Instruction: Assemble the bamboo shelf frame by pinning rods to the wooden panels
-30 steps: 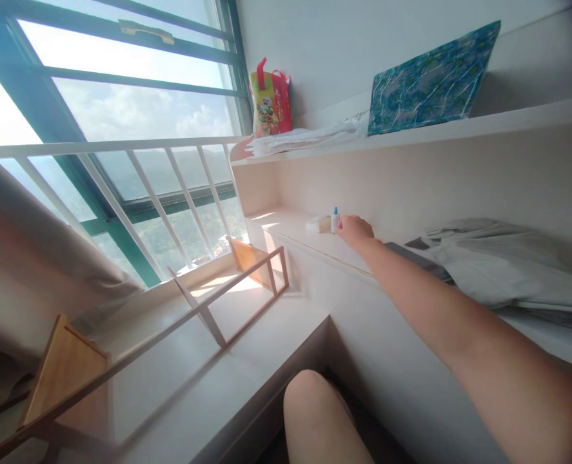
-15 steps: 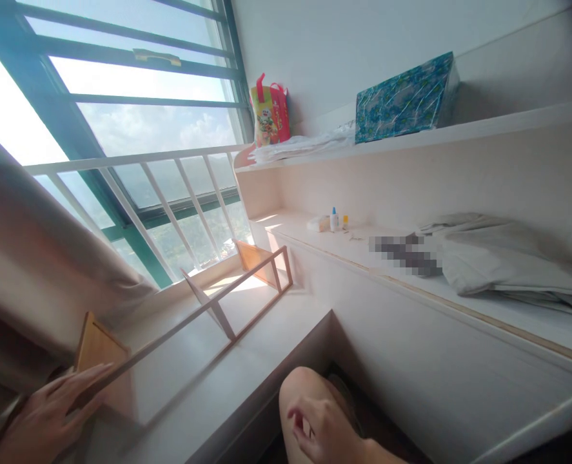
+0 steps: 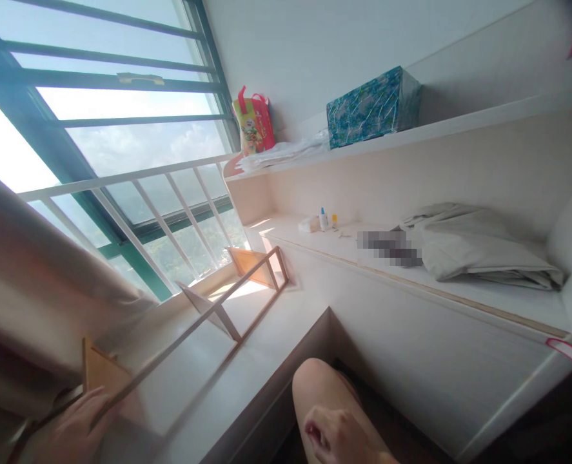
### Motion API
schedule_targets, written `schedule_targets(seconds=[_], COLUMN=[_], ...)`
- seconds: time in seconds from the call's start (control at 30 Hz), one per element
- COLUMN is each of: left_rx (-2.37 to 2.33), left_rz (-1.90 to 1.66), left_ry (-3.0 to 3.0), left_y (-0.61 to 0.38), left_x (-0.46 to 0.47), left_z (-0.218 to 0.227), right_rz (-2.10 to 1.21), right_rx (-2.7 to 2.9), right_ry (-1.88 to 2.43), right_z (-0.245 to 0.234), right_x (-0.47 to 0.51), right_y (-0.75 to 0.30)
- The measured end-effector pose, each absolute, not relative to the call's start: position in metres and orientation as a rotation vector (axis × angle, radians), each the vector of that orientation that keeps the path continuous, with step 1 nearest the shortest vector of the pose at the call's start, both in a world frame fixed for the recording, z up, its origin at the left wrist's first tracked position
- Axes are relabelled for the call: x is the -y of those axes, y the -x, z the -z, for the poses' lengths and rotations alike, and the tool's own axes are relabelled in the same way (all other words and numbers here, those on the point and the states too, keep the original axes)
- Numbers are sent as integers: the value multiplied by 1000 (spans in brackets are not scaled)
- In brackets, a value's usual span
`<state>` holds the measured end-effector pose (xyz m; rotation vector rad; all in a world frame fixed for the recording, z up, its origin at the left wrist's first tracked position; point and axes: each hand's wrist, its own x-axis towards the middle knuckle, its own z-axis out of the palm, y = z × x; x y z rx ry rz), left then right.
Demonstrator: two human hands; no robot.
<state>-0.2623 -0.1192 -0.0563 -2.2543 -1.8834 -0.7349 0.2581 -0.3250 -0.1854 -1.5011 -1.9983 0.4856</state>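
A long wooden rack (image 3: 186, 335) with thin rails and upright dividers lies on the pale ledge (image 3: 266, 322) by the window. At its near end stands a light-brown wooden panel (image 3: 99, 367). My left hand (image 3: 80, 422), somewhat blurred, is wrapped round the rack's near end beside that panel. At the bottom, my right hand (image 3: 336, 432) is curled closed over my bare knee (image 3: 315, 380). Whatever its fingers may hold is hidden.
A curtain (image 3: 48, 277) hangs at the left by white railings (image 3: 169, 200). Right of the ledge, shelving carries folded grey cloth (image 3: 479, 248), a small white bottle with a blue cap (image 3: 323, 219), a blue patterned box (image 3: 367, 109) and a colourful bag (image 3: 254, 122). Part of the shelf is pixelated.
The view has turned slightly right, showing more of the shelving's right end. My left hand sits a little lower and further right, its fingers more bent. My right hand stays curled by the knee.
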Motion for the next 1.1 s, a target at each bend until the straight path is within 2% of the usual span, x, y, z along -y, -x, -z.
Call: schedule_targets(seconds=[0.27,0.5,1.1], left_rx=[1906,1964,1831], left_rz=[811,593,739], left_ry=[2139,2208,2232], left_y=[208,152,82], left_x=[152,180,214], left_z=[47,33,49], right_rz=[-511,-524,-432], right_rx=[1954,1932,1910], right_ry=[1529,1522,1591], right_z=[184,181,173], right_x=[327,329,339], right_y=[-254,-255,-269])
